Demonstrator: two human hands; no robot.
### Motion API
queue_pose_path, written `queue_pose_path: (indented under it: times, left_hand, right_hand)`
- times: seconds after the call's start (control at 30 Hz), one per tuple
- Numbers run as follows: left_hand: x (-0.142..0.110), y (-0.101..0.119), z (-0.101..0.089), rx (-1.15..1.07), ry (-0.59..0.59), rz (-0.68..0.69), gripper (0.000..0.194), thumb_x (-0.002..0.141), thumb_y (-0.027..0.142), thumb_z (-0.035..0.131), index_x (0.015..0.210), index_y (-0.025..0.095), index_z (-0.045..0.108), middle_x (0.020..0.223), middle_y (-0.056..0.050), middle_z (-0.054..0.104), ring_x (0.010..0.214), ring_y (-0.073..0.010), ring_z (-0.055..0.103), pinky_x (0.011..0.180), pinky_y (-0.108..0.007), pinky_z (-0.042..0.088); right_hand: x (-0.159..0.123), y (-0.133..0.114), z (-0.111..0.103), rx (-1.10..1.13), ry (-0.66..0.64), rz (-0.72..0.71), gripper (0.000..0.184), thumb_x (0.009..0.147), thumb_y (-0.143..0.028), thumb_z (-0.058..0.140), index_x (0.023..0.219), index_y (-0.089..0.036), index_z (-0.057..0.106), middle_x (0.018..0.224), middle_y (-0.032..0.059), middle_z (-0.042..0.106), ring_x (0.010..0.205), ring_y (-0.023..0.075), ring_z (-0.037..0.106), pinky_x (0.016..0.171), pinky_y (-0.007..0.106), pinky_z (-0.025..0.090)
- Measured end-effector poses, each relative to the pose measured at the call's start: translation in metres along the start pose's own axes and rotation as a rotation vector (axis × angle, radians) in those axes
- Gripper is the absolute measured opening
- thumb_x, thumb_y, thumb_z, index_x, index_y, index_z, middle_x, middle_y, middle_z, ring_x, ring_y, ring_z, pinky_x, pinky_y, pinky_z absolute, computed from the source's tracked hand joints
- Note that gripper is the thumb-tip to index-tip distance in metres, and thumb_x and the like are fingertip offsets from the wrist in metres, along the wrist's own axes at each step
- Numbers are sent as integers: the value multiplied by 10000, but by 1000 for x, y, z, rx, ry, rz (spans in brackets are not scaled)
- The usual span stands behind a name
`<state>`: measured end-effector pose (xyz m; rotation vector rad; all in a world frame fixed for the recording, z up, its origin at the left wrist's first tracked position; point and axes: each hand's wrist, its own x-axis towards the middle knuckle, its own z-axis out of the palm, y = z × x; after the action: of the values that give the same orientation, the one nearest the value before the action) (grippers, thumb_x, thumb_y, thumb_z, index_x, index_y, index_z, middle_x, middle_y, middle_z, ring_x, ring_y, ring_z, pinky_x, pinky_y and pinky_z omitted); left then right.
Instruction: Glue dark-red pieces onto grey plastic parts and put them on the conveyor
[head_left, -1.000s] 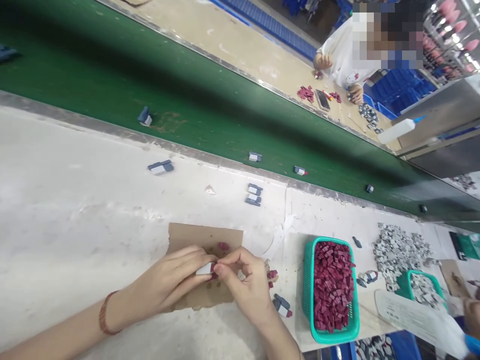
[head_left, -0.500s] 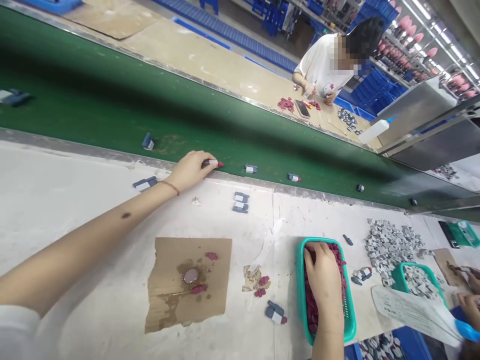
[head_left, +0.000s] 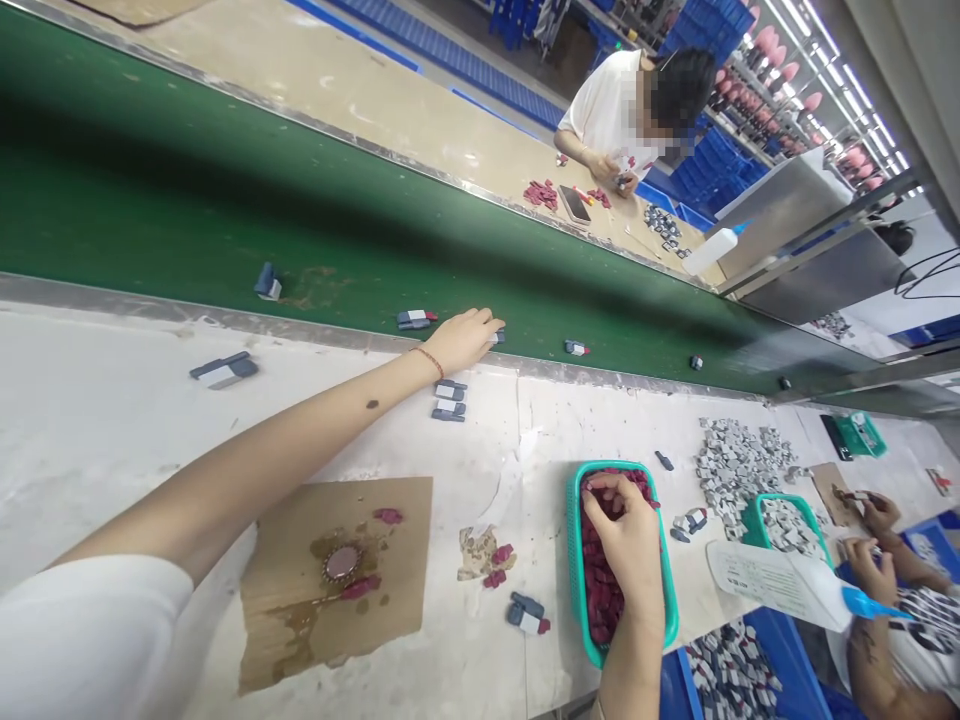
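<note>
The left hand is stretched far forward, its back turned up and its fingers slightly bent; the thumb is not clearly seen. Behind this hand, the left forearm runs in a long slant, with a dark mark. The right hand stays nearer to the body, its thumb and index finger curved toward each other.

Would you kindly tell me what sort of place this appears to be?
Most likely a factory assembly line: blue-grey parts lie on a green conveyor belt, a teal basket holds dark red pieces, and a co-worker handles parts opposite.
</note>
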<state>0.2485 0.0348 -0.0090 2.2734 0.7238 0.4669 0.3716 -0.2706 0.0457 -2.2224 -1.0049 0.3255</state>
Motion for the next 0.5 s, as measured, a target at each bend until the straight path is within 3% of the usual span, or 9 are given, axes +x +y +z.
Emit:
queue_pose_path:
  times: [0.1,0.2,0.3,0.4,0.5]
  left_hand:
    - [-3,4,-3,-152,25,-62,349,863,158,470,1175,89,608,1170,-176,586,1044,-306,604,992,-495,431]
    - [-25,10,-13,-334,36,-128,414,888,227,469,1277,90,517,1149,-165,615,870,-236,678,851,-428,542]
    - [-66,18,-31,-646,4,-209,364,926,294,442,1211,93,546,1024,-146,680,844,-227,711,787,-391,583]
    - [-115,25,-52,-1097,-33,-400,286,872,378,591,986,120,639,945,-127,715,905,-257,715,877,-417,571]
    - [-159,29,-68,-1121,-12,-525,315,759,442,735,882,158,678,983,-98,728,903,-271,715,894,-418,570]
  right_hand:
    - [-6,-3,-4,285,-12,94,156,764,-345,688,782,-205,623,763,33,684,692,187,616,644,307,479]
    - [-13,-8,-6,522,-4,151,215,763,-340,723,923,-209,665,835,47,737,798,196,676,729,311,518]
    - [-20,-19,-1,617,-25,179,254,762,-347,733,968,-200,710,780,55,750,699,186,681,679,311,541]
    - [-26,-35,15,673,-98,163,170,740,-346,753,815,-196,727,640,28,711,564,162,645,560,273,531]
    - [-31,-54,42,715,-223,140,154,753,-345,745,751,-196,705,596,7,684,491,132,602,467,228,494]
